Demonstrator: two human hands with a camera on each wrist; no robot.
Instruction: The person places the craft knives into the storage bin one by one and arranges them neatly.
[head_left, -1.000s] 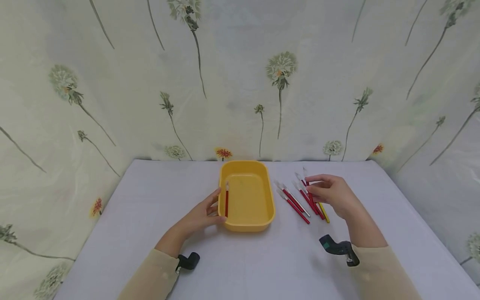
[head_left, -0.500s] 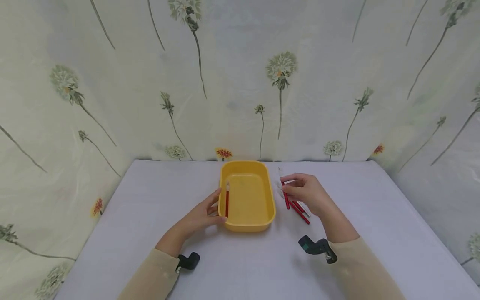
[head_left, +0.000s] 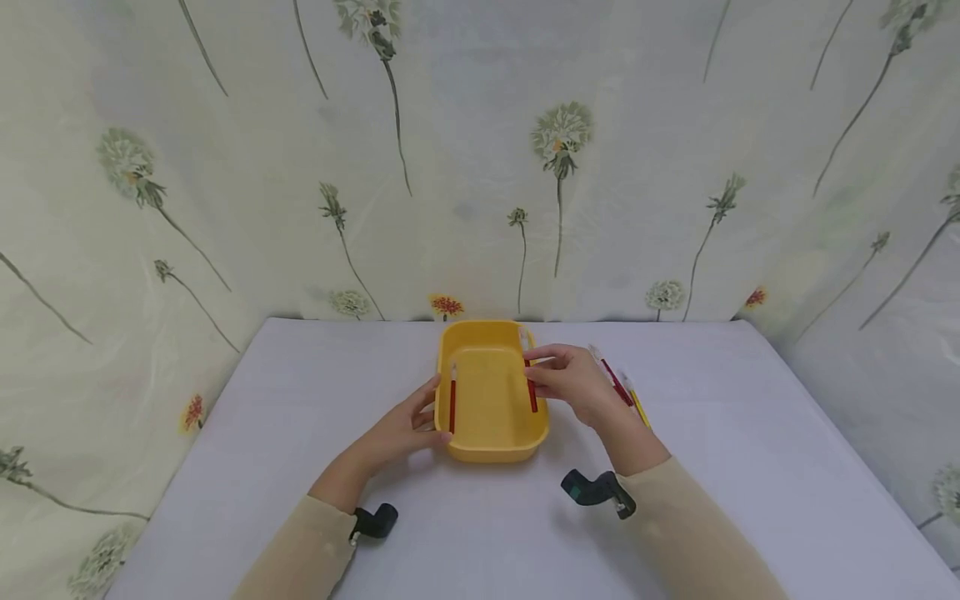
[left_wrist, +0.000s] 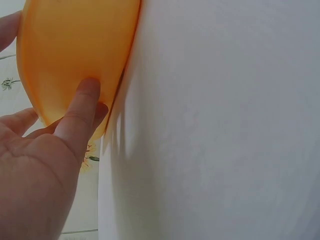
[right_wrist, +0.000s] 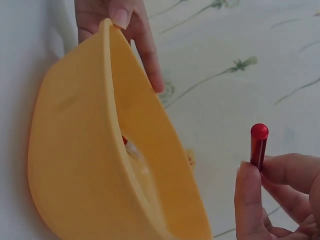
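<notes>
My left hand [head_left: 405, 429] holds the left wall of a yellow plastic tray [head_left: 487, 408], thumb over the rim and fingers against the outside. Between the thumb and fingers of my right hand [head_left: 577, 383] is a slim red pen-like tool [head_left: 532, 393] with a pale, clear-looking tip. It hangs over the tray's right side, tip toward the back. In the right wrist view the rounded metallic end of this red tool [right_wrist: 258, 142] sticks out from the fingertips. Another red pen-like tool [head_left: 453, 407] lies inside the tray along its left wall.
On the table right of the tray, partly hidden by my right hand and forearm, lie a red tool [head_left: 617, 385] and a yellow tool [head_left: 638, 405] of the same slim form. A white cloth [head_left: 480, 525] covers the table. Behind hangs a flower-printed backdrop [head_left: 465, 167].
My right hand has carried the red pen-like tool leftward from the pile to over the tray's right side. The left hand keeps its hold on the tray, which has hardly moved.
</notes>
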